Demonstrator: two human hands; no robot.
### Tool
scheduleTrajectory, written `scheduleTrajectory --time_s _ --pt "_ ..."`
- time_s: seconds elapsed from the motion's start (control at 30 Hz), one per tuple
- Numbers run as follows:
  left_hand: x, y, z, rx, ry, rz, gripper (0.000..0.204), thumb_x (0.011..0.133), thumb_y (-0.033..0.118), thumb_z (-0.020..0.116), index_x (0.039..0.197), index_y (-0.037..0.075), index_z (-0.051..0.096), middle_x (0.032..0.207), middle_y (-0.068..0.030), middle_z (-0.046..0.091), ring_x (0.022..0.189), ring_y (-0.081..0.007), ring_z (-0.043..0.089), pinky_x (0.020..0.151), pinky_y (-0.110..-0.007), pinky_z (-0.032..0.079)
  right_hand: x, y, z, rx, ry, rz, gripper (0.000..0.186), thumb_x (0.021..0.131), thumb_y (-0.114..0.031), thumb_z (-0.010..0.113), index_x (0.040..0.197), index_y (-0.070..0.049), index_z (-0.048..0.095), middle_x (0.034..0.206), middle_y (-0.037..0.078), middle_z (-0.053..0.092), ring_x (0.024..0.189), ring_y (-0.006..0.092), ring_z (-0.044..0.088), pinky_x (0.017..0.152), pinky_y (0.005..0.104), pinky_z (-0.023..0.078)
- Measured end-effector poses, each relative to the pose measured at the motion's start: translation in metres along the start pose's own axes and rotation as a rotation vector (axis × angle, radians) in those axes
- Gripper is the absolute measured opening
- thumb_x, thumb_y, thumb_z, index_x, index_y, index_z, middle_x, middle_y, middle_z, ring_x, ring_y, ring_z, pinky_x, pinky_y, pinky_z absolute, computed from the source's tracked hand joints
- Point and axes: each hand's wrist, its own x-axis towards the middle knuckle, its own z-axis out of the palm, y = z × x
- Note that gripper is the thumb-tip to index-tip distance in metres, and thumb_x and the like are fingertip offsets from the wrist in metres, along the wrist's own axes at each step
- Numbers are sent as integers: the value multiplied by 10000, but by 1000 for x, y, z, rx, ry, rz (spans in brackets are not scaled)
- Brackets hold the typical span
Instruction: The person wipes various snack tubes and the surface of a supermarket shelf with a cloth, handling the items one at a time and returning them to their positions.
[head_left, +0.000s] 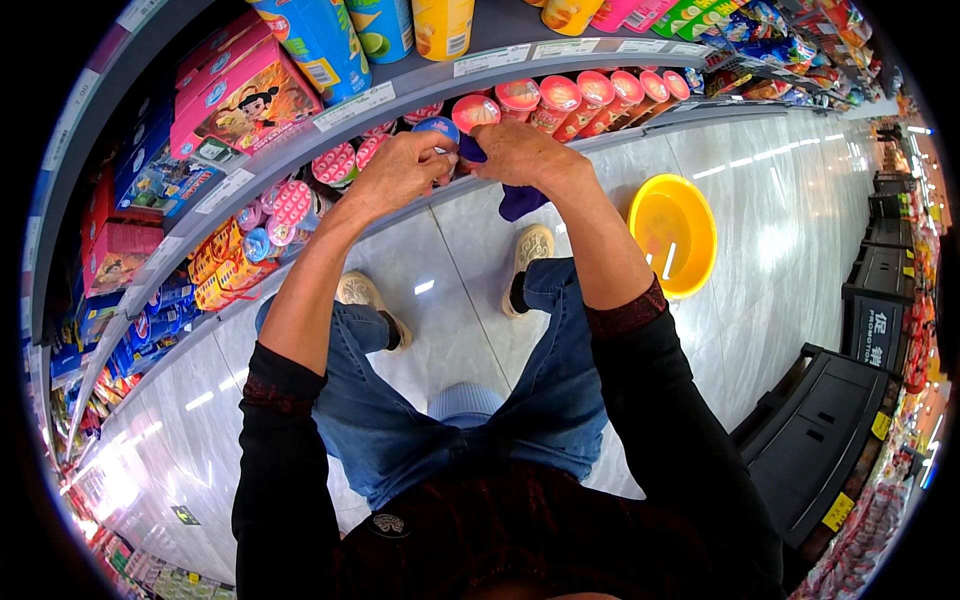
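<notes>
In the upper middle of the frame, a person's two bare hands work close together, just below a curving grey shelf edge [425, 80]. The left hand [398, 172] reaches in from the lower left, its fingers bent and closed around the near side of a blue-lidded tub [436, 128]; the tub sits at the upper middle, slightly left of centre, its lower part hidden by the knuckles. Right beside it, the right hand [525, 155] has its fingers clamped on a purple cloth [522, 203] — one bit shows by the fingers near the tub, and a larger fold hangs below the palm. Red-lidded cups [558, 94] stand in a row to the right of the tub, while pink-patterned lids [333, 164] show to its left. Above, along the top edge, are tall canisters [444, 25] in blue and yellow, and a pink box [245, 110] stands at the upper left. A yellow basin [700, 225] rests on the grey tiled floor [450, 290], right of centre. Lower down, the person's jeans [380, 450] and pale shoes [362, 292] frame a ribbed light-blue object [465, 400], and black bins [815, 440] line the lower right.
</notes>
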Motion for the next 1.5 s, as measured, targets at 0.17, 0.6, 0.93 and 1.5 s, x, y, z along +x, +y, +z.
scheduleTrajectory --time_s 0.17,0.6,0.93,1.5 --pt "-1 -4 -1 13 -3 10 218 917 166 578 1053 4 631 717 -37 609 597 -94 541 542 -253 449 1 -1 2 5 -1 -14 333 777 -212 641 1051 -22 628 1071 166 649 1049 303 610 877 412 502" --pt "-2 -8 -3 68 7 47 187 905 137 575 996 -15 632 679 -52 606 578 -112 557 540 -273 462 4 -1 5 -6 -18 -26 331 780 -202 625 1056 -20 617 1087 172 637 1073 310 595 884 423 495" --pt "-2 -8 -2 86 9 50 189 902 134 575 1003 -15 634 684 -59 614 582 -119 565 551 -286 465 1 -4 1 -11 -41 -10 329 783 -208 632 1051 -18 617 1077 175 638 1060 312 599 876 425 496" --pt "-1 -11 -3 91 -17 40 192 904 137 565 1012 -7 631 699 -55 609 591 -118 559 552 -277 462 1 -4 2 -7 -25 -12 316 782 -193 615 1047 -21 614 1064 155 641 1055 296 598 872 420 495"
